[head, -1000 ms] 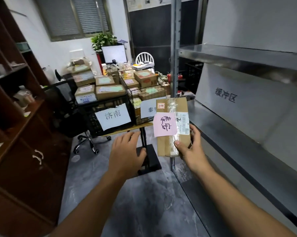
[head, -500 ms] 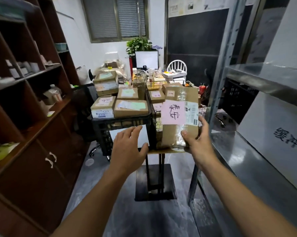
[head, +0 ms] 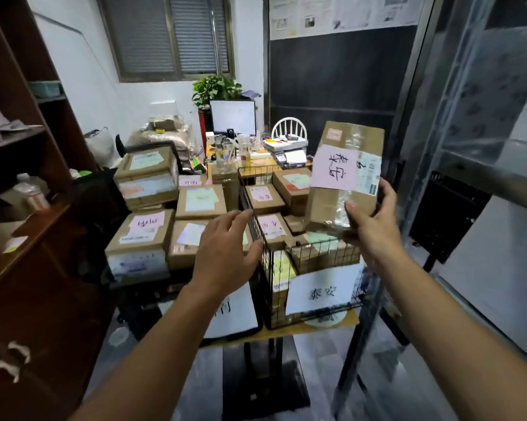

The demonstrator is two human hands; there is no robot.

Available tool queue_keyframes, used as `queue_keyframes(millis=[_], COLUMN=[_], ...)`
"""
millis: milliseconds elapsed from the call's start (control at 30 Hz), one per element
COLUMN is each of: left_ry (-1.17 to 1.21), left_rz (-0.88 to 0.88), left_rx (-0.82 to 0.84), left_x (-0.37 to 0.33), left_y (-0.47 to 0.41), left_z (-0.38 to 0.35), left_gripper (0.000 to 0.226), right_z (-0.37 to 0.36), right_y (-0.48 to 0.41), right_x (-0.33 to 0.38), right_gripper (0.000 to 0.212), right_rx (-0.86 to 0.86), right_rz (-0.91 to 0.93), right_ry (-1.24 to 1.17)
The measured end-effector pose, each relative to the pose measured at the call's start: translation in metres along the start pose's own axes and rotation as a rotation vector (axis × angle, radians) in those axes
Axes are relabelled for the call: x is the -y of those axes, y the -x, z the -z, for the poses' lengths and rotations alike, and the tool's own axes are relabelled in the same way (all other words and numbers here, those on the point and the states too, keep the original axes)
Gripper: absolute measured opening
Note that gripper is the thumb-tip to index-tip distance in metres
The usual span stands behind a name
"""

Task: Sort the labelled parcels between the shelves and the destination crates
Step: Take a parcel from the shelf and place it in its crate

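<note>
Head view: the right hand, right of centre, grips a cardboard parcel by its lower end, with the thumb on the taped front and the fingers curled round the right edge. The parcel is held upright and slightly tilted in the air over the wire crate, its lower end just above the parcels lying there. A pink label with handwritten characters covers the middle of its front, beside a white printed label. The wire crate, at centre right, is packed with parcels and has a white sign on its front. Just left of it a black crate is heaped with more labelled parcels. Both crates rest on a small desk. The left hand, at centre, hovers palm down where the two crates meet, its fingers straight, spread and holding nothing. A metal shelf fills the right edge and a wooden shelf the left.
</note>
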State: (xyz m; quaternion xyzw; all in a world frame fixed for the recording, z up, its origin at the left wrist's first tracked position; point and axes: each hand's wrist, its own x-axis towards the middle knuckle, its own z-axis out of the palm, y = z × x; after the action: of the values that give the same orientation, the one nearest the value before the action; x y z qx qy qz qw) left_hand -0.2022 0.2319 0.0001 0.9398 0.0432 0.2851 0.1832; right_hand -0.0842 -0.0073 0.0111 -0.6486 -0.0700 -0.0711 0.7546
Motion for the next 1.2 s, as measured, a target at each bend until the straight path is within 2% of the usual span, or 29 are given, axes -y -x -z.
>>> queue_keyframes(millis=[167,400,567,833,967,1200], left_ry=[0.001,0.06,0.072,-0.028,-0.138,-0.247], left_rz=[-0.112,-0.174,-0.122,0.051,0.084,0.186], left_rx=[0.05,0.108,0.139,0.14,0.212,0.307], left_x=[0.033,0.047,0.054,0.074,0.083,0.099], left_y=[-0.061,-0.114,-0.15,-0.193,-0.204,-0.222], left_z=[-0.026,-0.063,-0.081,-0.102,-0.119,-0.138], left_gripper=[0.065,0.06,0.063,0.063,0.063,0.061], right_z=[-0.007,-0.014,-0.028,-0.099,-0.141,-0.193], right_y=[-0.055,-0.092,-0.124,-0.215,-0.257,-0.314], right_x=[-0.007,-0.027,-0.039,-0.073,-0.093,-0.123], right_gripper=[0.074,0.074,0.07,0.069,0.065,0.068], right_rx=[-0.124,-0.122,-0.015,0.173,0.304,0.387], right_rz=[0.071,-0.073,-0.114,-0.198,-0.252,-0.381], right_ry=[0.107,0.201,0.221,0.051,0.098,0.11])
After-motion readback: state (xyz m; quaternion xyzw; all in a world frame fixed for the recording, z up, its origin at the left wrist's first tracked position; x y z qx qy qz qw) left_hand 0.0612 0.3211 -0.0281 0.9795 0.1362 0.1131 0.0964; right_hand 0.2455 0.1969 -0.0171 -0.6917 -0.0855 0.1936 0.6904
